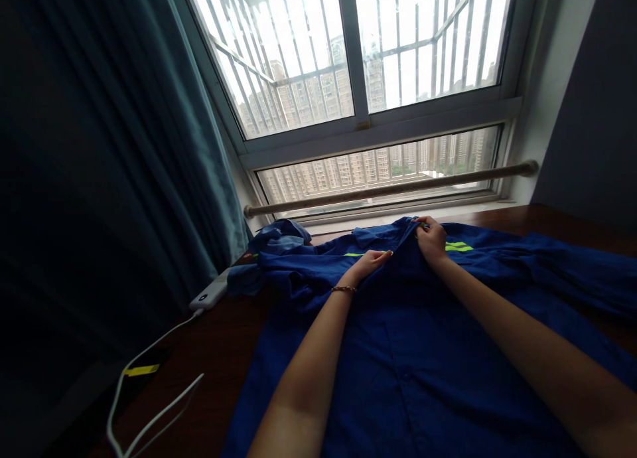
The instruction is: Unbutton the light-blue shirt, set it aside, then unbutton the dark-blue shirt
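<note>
A blue work jacket (428, 352) with yellow-green stripes lies spread over the dark wooden surface. Its front is lifted into a ridge between my two hands. My right hand (430, 237) is closed on the raised fabric near the collar, at the far end of the jacket. Lower and to the left, my left hand (371, 262) pinches the same fold; its fingertips are partly hidden by cloth. A bracelet circles my left wrist. One sleeve stretches off to the right.
A window with outer bars and a rail (388, 191) stands beyond the jacket. A blue curtain (149, 126) hangs at left. Lighter blue cloth (283, 235), a white power strip (212, 293), white cables (149, 342) and a yellow tag (142, 370) lie on the wooden surface (194, 352).
</note>
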The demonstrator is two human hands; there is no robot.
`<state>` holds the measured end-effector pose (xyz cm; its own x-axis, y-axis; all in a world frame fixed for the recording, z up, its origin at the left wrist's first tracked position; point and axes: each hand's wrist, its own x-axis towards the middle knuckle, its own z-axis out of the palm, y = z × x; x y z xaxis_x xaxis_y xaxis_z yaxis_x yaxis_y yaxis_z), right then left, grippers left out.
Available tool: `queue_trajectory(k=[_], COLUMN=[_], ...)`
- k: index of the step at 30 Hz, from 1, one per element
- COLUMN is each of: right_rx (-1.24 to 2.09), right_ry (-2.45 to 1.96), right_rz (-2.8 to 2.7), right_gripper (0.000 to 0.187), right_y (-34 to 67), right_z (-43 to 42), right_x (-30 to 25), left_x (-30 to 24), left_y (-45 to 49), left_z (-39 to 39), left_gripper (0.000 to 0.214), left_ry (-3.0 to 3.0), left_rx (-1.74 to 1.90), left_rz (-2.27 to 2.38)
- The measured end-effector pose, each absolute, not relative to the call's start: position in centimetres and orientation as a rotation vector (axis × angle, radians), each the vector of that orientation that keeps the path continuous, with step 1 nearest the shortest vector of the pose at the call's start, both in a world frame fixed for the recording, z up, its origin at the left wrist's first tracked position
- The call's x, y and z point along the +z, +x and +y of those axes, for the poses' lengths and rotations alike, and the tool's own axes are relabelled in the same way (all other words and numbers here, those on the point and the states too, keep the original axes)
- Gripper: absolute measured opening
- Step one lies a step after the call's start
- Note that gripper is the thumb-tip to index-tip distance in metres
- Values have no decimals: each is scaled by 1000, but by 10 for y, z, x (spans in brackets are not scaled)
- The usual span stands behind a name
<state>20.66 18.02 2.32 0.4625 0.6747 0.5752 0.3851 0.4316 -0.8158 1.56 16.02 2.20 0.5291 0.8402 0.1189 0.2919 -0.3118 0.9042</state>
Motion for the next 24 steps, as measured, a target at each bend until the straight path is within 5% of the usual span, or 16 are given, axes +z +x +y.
queue_trajectory(k=[6,11,21,24], right_rx=[271,246,273,28], right_ry=[-1240,-1253,-1541,-1514], right_rz=[-978,-910,-1155,-1262], right_gripper=[25,23,21,29], right_y=[211,214,219,208], right_z=[177,177,183,170], right_x=[32,36,-18,-9], left_x=[63,78,5,-7], left_y=[16,17,12,8], left_z=[143,139,158,167], left_gripper=[39,17,16,18], left_ry=[2177,2467,2313,2022], left_rx=[559,554,1082,1208], left_rz=[787,1098,1181,1103])
